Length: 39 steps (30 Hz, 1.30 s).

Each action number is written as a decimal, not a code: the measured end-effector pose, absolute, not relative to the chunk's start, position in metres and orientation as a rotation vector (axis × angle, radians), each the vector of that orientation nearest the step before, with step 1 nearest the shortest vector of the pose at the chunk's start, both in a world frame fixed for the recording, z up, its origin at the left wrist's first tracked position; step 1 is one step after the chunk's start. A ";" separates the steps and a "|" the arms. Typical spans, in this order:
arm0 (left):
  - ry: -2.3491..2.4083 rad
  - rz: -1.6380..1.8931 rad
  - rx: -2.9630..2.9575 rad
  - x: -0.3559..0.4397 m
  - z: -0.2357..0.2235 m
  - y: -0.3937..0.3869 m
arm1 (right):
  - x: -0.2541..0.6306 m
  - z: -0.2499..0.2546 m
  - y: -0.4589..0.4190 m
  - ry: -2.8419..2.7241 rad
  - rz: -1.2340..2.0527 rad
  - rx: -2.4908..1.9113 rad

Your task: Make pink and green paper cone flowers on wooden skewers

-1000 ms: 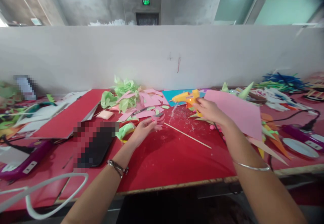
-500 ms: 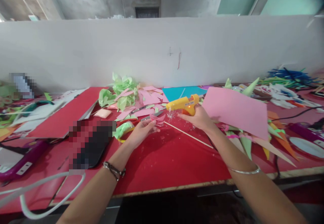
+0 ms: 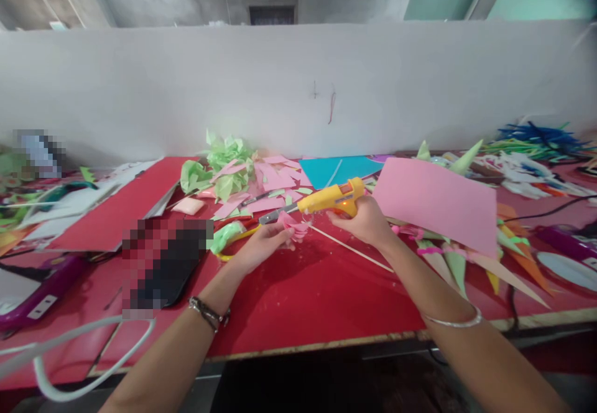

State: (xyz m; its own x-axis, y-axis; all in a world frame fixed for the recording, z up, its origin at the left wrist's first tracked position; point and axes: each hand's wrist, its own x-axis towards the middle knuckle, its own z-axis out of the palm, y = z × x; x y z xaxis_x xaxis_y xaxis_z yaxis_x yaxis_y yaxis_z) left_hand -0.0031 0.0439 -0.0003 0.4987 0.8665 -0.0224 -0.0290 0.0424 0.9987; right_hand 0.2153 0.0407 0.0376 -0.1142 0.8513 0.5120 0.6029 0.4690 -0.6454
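Note:
My right hand (image 3: pixel 364 219) is wrapped round the handle of a yellow hot glue gun (image 3: pixel 326 197), its nozzle pointing left and down. An orange light glows on the gun's side. My left hand (image 3: pixel 268 244) pinches a small folded pink paper piece (image 3: pixel 293 226), just below the nozzle. Beneath the gun lie scissors with yellow handles (image 3: pixel 247 232), their blades partly behind the pink paper. A thin pale stick (image 3: pixel 352 248) rests on the red tabletop (image 3: pixel 317 313) between my hands.
Pink paper scraps (image 3: pixel 275 176) and crumpled green tissue paper (image 3: pixel 228 158) lie behind my left hand. A pink sheet (image 3: pixel 436 201) covers paper cones (image 3: pixel 454 267) at right. On the left are a dark phone (image 3: pixel 175 270), a red board (image 3: pixel 125 204) and a white cable (image 3: pixel 93 394).
The glue gun has shifted slightly left and down, its nozzle now closer to the pink paper. My left hand has turned the paper, moving it slightly right.

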 end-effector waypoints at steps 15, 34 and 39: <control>0.809 0.724 1.459 0.000 0.009 0.038 | 0.216 0.035 0.041 -1.858 0.266 -1.243; 0.804 0.715 1.562 -0.002 0.009 0.039 | 0.222 0.030 0.046 -1.908 0.133 -1.347; 0.823 0.711 1.599 -0.003 0.008 0.040 | 0.223 0.031 0.046 -1.912 0.130 -1.358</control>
